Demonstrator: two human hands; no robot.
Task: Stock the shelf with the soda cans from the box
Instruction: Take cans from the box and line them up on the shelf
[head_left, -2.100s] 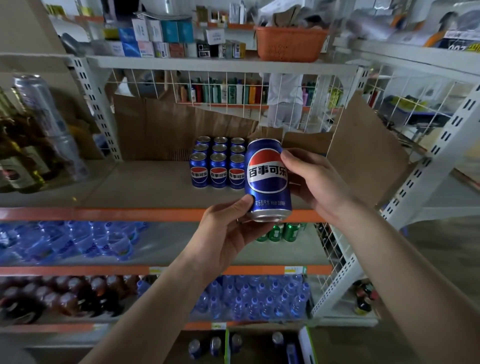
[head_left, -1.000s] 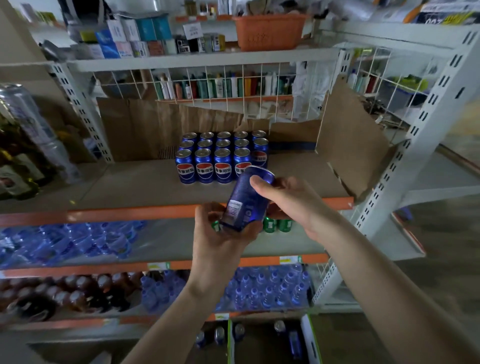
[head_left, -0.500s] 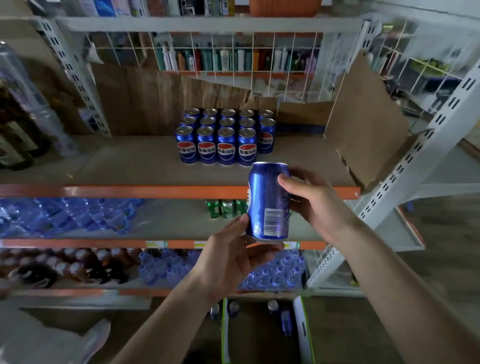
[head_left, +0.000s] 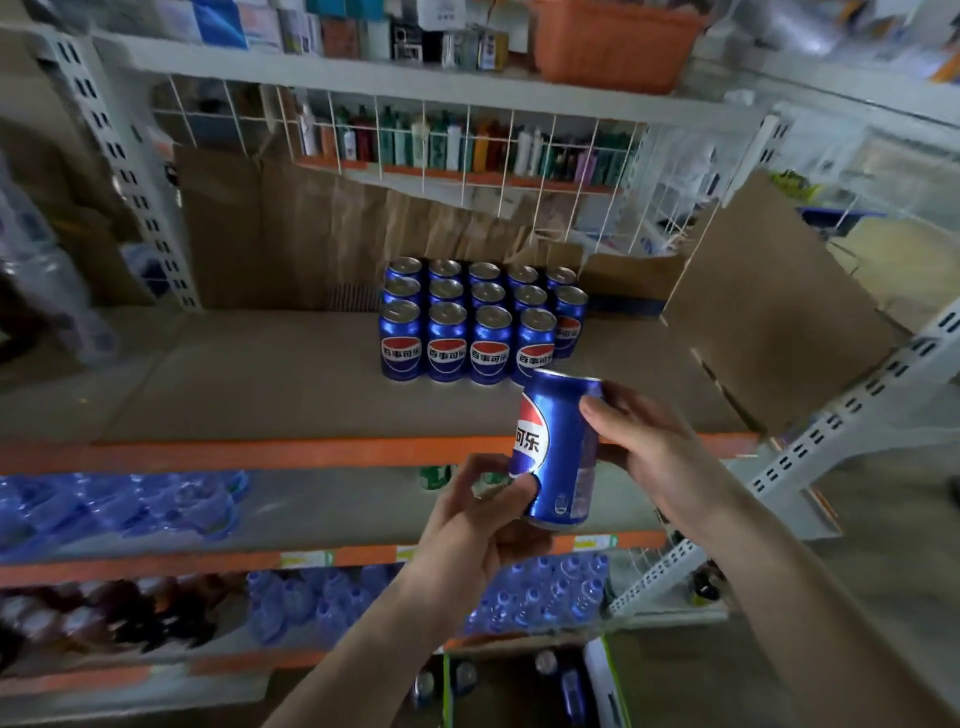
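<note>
Head view: a blue aluminium soda can (head_left: 558, 447) is held upright, slightly tilted, in front of the orange shelf edge (head_left: 260, 451).
Left hand (head_left: 478, 525): fingers curled round the can's base.
Right hand (head_left: 644, 447): fingers clamped on its upper side.
Shelf: blue stocked cans (head_left: 483, 322) stand in rows.
Box: open cardboard box (head_left: 602, 680) on the floor below.

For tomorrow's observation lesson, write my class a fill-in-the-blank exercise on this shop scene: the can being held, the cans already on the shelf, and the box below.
1. The blue can is held by ____ hands, the left hand low and the right hand high.
2. The front row of the shelved cans holds ____ cans.
3. The edge of the shelf is coloured ____.
4. The box lies ____ the hands, near the floor.

Missing words: both; four; orange; below
</note>
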